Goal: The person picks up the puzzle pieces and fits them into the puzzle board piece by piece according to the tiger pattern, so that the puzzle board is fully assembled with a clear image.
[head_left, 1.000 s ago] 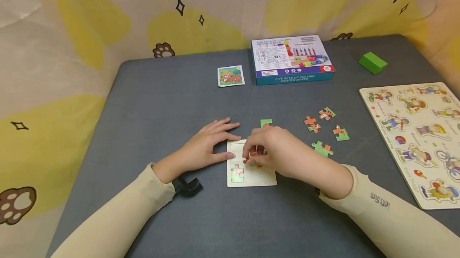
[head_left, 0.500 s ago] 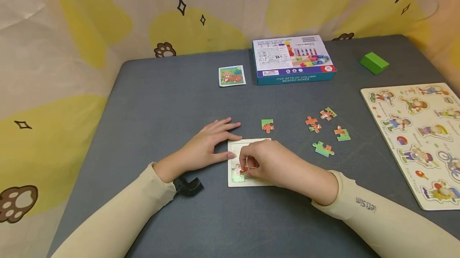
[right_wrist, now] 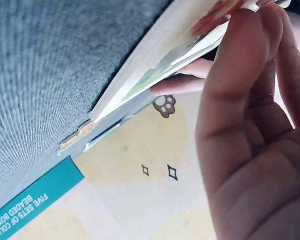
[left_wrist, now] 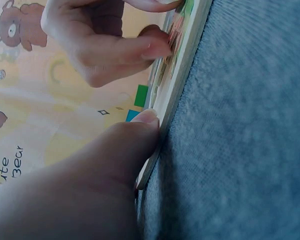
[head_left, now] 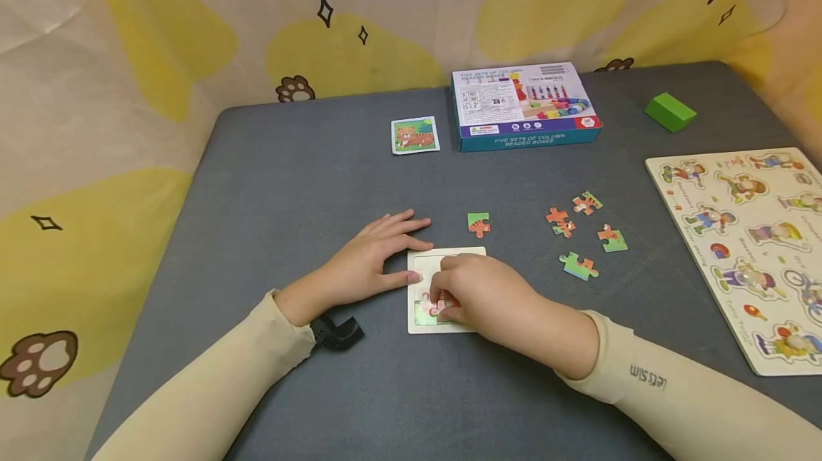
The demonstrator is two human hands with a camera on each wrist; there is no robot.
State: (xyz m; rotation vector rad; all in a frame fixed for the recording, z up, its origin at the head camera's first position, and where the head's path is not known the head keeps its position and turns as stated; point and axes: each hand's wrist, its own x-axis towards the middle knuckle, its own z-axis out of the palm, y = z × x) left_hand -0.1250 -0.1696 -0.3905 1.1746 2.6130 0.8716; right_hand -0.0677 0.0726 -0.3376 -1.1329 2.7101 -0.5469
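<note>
Grey bench [head_left: 289, 183] w/ toys

Bead box [head_left: 526, 125] nr far edge, tiger card [head_left: 414, 135] just L; green block [head_left: 671, 112] nr far R corner; pic board [head_left: 738, 261] along R edge; puzzle tray [head_left: 411, 311] mid-bench; 1 jigsaw pc [head_left: 478, 222] beyond tray, more pcs [head_left: 579, 266] btwn that & pic board.

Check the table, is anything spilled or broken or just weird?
Nothing looks spilled or broken. Only the black strap-like thing by the left hand seems a bit odd: it sticks out sideways. The loose puzzle pieces lie scattered off the tray, which looks normal partway through.
</note>
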